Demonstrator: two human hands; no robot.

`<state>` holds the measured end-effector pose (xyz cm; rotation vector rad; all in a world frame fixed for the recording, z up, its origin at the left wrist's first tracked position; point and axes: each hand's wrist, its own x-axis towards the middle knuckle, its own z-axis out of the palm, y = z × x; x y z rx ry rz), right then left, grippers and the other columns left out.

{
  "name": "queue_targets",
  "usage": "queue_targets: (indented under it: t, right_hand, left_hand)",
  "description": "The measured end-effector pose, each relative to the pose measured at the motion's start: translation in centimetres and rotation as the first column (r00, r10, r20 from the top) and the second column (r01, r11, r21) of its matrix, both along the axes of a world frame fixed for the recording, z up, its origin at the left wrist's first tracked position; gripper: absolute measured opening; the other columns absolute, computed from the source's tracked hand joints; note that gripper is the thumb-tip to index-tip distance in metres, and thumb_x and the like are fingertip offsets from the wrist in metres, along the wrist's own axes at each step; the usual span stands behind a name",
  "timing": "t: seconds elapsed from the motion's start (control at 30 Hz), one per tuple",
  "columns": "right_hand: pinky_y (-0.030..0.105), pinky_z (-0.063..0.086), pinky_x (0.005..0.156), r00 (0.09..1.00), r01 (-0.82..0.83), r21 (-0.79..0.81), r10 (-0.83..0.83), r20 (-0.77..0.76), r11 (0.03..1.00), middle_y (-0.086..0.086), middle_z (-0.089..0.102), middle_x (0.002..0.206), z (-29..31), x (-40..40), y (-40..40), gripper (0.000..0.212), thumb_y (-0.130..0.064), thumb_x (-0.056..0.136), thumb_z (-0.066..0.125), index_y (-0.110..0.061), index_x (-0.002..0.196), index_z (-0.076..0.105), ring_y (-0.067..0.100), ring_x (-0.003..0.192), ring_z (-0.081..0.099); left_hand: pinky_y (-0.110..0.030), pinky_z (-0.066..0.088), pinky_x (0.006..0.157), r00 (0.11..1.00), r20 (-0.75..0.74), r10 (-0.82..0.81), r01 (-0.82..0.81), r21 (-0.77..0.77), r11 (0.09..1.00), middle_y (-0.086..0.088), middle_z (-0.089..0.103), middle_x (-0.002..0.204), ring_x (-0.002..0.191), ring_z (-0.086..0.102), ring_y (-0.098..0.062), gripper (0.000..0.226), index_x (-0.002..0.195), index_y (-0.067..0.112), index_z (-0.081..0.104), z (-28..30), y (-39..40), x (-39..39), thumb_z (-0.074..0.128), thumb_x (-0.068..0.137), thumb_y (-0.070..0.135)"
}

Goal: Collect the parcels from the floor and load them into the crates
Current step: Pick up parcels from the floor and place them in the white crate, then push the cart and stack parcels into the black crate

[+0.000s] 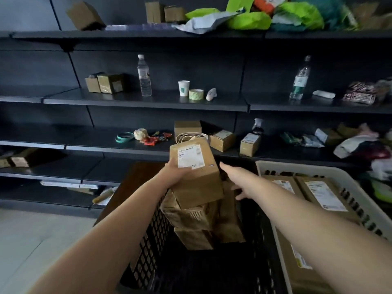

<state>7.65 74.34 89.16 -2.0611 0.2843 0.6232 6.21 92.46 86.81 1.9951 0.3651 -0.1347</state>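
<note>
My left hand (pixel 177 172) grips a brown cardboard parcel (pixel 198 181) with a white label on top, held over the far end of a black lattice crate (pixel 148 247). Below it, several more brown parcels (pixel 191 217) are stacked inside that crate. My right hand (pixel 236 180) reaches forward just right of the held parcel, fingers spread, its fingertips hidden low behind the stack. A white crate (pixel 347 187) stands to the right with flat labelled parcels (pixel 324 194) lying in it.
Dark metal shelving (pixel 148 102) fills the wall ahead, holding small boxes, two water bottles, a paper cup, tape rolls and bright mailer bags. A pale tiled floor (pixel 31 240) lies to the left of the black crate.
</note>
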Motion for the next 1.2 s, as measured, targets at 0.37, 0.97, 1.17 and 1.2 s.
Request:
queue_targets:
  t: [0.37,0.97,1.17,1.2]
  right_hand:
    - [0.038,0.042,0.096,0.984,-0.04,-0.117,0.059,0.166,0.992,0.005,0.044,0.141,0.3,-1.7,-8.8,0.053,-0.047,0.096,0.043,-0.019,0.141,0.039,0.026,0.127,0.045]
    - [0.03,0.046,0.092,0.9,0.021,-0.507,0.205,0.386,0.862,-0.002,0.05,0.135,-0.4,-17.4,-52.2,0.047,-0.036,0.093,0.055,-0.023,0.137,0.044,0.017,0.116,0.052]
    - [0.03,0.043,0.08,0.905,0.001,-0.776,0.33,0.269,0.63,0.0,0.057,0.124,-4.4,-20.2,-65.5,0.038,-0.041,0.091,0.051,-0.023,0.124,0.053,0.021,0.111,0.055]
    - [0.03,0.042,0.08,0.914,0.005,-0.795,0.32,0.25,0.607,0.0,0.056,0.124,-5.1,-20.4,-67.3,0.037,-0.04,0.091,0.05,-0.022,0.124,0.052,0.021,0.112,0.054]
  left_hand:
    - [-0.048,0.033,0.108,0.994,0.107,-0.021,-0.029,0.442,0.896,-0.008,0.022,0.156,0.139,0.031,-0.033,0.065,0.147,0.024,0.025,1.7,-5.0,0.8,0.054,0.09,0.038]
    - [-0.035,0.042,0.102,0.803,0.184,-0.567,0.392,0.555,0.734,0.003,0.052,0.134,0.123,0.05,-0.019,0.044,0.135,0.027,0.046,-1.3,-49.0,-11.7,0.052,0.092,0.035]
    - [-0.039,0.039,0.1,0.563,0.02,-0.826,0.498,0.79,0.358,0.001,0.053,0.13,0.12,0.048,-0.024,0.042,0.132,0.027,0.047,-3.6,-66.6,-12.2,0.047,0.092,0.038]
    - [-0.039,0.04,0.099,0.565,0.011,-0.825,0.505,0.786,0.356,0.0,0.054,0.129,0.119,0.049,-0.023,0.041,0.131,0.026,0.047,-4.2,-68.8,-11.8,0.048,0.091,0.037]
